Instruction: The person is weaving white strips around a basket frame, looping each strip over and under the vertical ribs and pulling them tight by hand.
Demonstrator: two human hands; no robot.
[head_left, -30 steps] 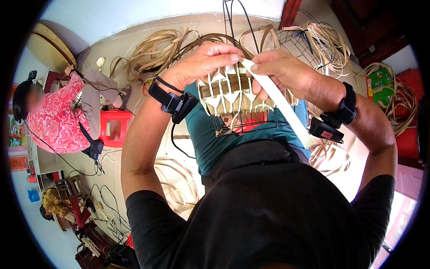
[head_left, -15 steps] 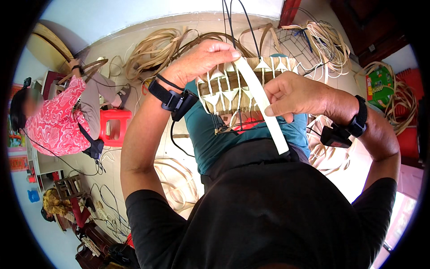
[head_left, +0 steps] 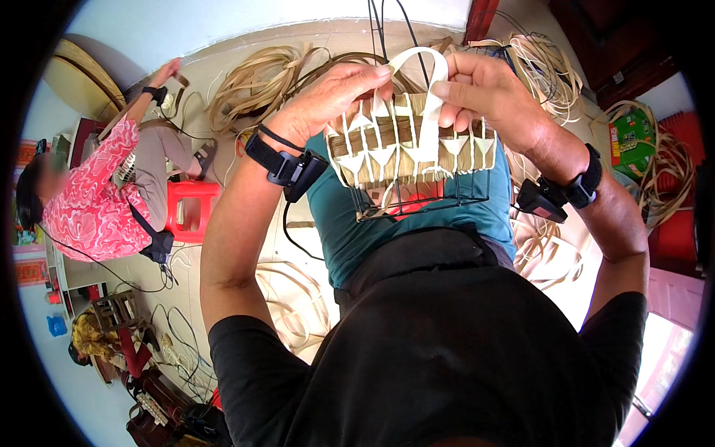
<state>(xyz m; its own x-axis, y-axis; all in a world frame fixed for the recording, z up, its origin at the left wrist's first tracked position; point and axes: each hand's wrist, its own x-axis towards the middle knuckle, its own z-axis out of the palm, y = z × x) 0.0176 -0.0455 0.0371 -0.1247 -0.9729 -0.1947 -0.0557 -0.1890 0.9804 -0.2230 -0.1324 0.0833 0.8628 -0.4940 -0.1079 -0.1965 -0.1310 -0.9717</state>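
A basket [head_left: 365, 141] with a black wire frame [head_left: 400, 205] rests over my lap, its upper side woven with tan and brown strips and crossed by white bands with small knot-like triangles. A flat white strip [head_left: 430, 123] bends in an arch above it and hangs down over the weave. My left hand [head_left: 328, 100] pinches the strip between thumb and finger at the arch's left foot, by the basket's far edge. Closed round the arch's right side is my right hand [head_left: 491, 93], thumb pressed on the strip; some of its fingertips are hidden.
Coils of tan strip [head_left: 253, 82] lie on the floor beyond my left hand, with pale coils [head_left: 547, 74] at the far right. Left of me, a person in a red patterned top [head_left: 100, 194] works beside a red stool [head_left: 192, 212]. A green box [head_left: 631, 141] stands at the right.
My right hand has moved up and away from me along the white strip. The strip, straight and slanting towards me before, now arches between my hands. The co-worker's raised hand has moved up.
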